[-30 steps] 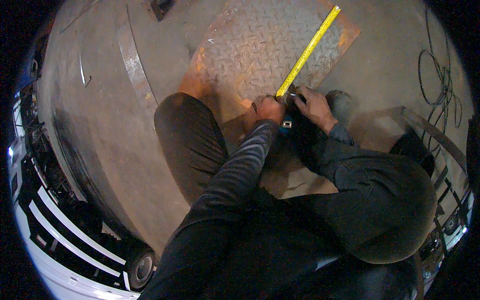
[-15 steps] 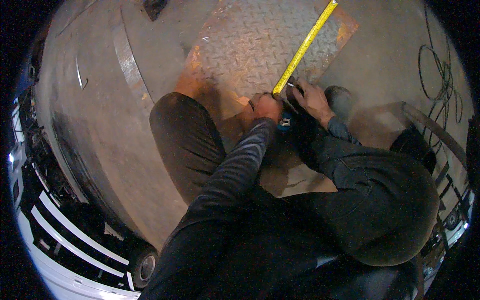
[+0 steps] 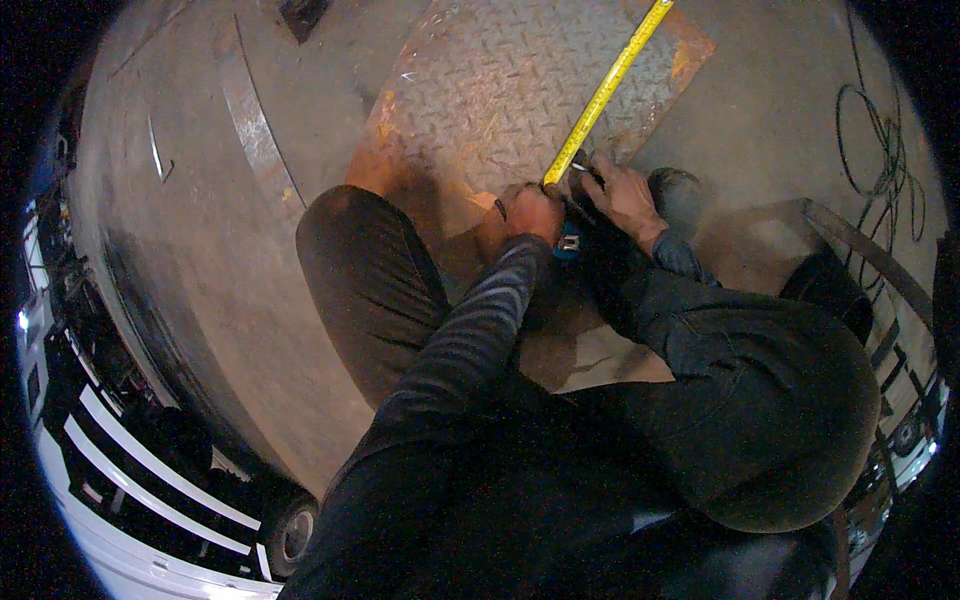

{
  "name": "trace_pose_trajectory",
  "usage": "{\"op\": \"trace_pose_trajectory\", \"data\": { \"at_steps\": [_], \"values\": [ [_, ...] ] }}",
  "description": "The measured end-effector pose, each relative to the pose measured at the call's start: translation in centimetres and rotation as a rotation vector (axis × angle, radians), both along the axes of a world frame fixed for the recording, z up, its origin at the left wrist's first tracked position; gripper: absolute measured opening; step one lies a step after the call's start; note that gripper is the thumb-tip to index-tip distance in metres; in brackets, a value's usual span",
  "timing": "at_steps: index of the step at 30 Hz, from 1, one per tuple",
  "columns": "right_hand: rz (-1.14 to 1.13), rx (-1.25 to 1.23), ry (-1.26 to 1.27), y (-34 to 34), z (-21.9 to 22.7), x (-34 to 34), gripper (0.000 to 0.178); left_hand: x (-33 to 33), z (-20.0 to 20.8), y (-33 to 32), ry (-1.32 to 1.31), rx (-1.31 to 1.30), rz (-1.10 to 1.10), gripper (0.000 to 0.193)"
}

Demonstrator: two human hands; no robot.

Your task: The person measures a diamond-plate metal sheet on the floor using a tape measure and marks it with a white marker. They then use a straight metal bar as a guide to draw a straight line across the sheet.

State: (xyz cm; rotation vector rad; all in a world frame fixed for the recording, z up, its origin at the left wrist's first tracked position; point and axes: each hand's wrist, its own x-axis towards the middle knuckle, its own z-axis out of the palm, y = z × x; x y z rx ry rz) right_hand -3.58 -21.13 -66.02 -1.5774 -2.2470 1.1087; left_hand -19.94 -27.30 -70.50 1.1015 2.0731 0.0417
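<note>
Left fingers [image 3: 533, 208]: curled closed at the near end of the tape measure [image 3: 603, 98]; how firm the grip is, I cannot tell.

Right fingers [image 3: 622, 198]: nearly closed, pinching a slim pale-tipped stick [image 3: 579, 167] just beside the blade; much of it is hidden.

Tape measure, one: blue case [image 3: 566, 252] below my left wrist, yellow blade running away over the plate to the picture's upper rim. Judged light; the case hard, the blade springy, apt to buckle or snap back. Best held by the case, with a fingertip flat on the blade; its thin edges may cut.

Tread plate [image 3: 470, 105], one: rusty, raised pattern, judged stiff and heavy. Its right edge slants past the blade; its left edge runs down towards my left knee [image 3: 365, 235].

Room: knees hem me in on both sides, and a dark rounded shape [image 3: 678, 197], perhaps a shoe tip, sits beside the right hand. Floor [image 3: 325, 85] stretches left of the plate to a metal strip [image 3: 258, 120]; to the right it reaches a loose cable [image 3: 882, 180].
</note>
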Motion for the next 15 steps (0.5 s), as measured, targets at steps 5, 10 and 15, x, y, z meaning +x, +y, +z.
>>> {"op": "trace_pose_trajectory", "data": {
  "at_steps": [5, 10, 15],
  "values": [
    [0.02, -0.032, -0.033, 0.0, -1.1, -0.5, 0.026, -0.8, 0.5, -0.1, -0.063, -0.043, 0.009, 0.048],
    [-0.011, -0.016, -0.067, 0.1, -0.3, 0.0, 0.029, 0.1, 1.1, 0.3, -0.031, -0.031, 0.023, 0.048],
    [-0.007, -0.036, -0.103, 0.3, -0.6, -0.4, 0.031, -0.4, 0.1, 0.0, -0.044, 0.001, 0.014, 0.051]
  ]
}}
